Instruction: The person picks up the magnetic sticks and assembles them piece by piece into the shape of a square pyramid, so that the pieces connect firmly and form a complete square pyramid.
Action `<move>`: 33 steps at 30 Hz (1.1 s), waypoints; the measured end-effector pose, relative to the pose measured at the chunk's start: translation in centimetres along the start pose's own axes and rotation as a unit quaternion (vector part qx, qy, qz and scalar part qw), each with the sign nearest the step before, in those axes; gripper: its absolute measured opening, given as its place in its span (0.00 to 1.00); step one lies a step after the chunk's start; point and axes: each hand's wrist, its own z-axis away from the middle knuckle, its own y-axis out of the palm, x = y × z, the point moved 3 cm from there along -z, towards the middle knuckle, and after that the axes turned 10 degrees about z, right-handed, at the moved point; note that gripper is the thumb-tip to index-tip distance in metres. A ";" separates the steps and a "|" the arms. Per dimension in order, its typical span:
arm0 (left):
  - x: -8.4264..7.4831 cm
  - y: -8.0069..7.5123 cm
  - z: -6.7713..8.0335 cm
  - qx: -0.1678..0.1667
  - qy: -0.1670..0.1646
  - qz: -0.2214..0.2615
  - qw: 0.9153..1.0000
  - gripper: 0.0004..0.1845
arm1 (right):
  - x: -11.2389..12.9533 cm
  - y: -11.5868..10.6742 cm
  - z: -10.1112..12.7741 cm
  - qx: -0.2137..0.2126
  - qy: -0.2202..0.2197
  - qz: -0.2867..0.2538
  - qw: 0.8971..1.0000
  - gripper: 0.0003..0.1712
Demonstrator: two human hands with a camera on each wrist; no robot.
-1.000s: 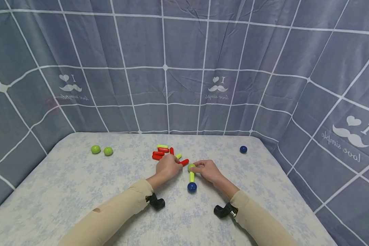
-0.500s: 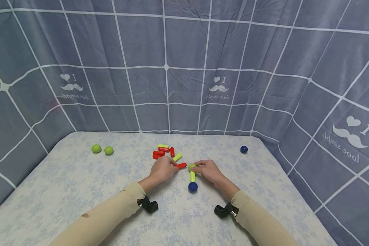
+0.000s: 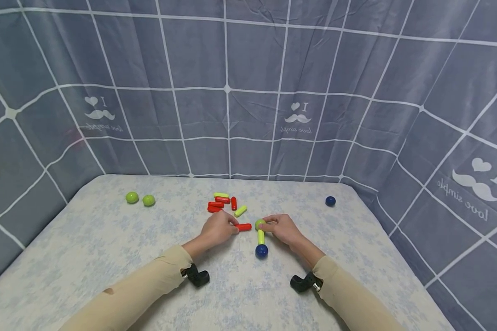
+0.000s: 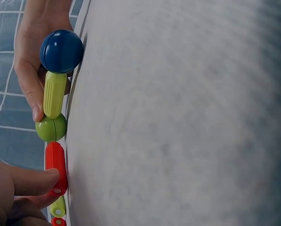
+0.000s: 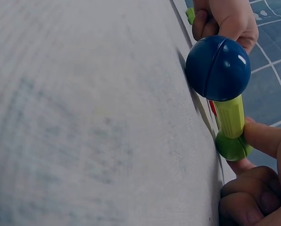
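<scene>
Two hands met mid-table: the left hand (image 3: 217,228) pinched a red rod (image 3: 244,226) — best slid straight, end-on — toward the green ball (image 3: 259,224), steadied by the right hand's (image 3: 283,228) curled fingertips.

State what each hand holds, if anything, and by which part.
The left hand pinches the red rod by its left end. The right hand holds the green ball topping the green rod.

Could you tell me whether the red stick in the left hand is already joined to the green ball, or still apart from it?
Joined, or at least touching: in the left wrist view the red stick ends right against the green ball, with no gap showing. Whether it has actually latched cannot be told.
</scene>
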 end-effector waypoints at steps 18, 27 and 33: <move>-0.9 0.8 -0.6 0.008 -0.007 -0.008 1.000 0.08 | -0.2 0.0 -0.1 0.012 -0.014 -0.009 1.000 0.21; -0.7 0.9 -0.6 -0.008 0.006 0.013 1.000 0.10 | -0.2 -0.1 -0.1 0.020 -0.015 -0.013 1.000 0.21; -0.6 0.8 -0.3 -0.017 0.009 0.019 1.000 0.11 | -0.3 -0.1 -0.1 0.025 -0.015 -0.006 1.000 0.21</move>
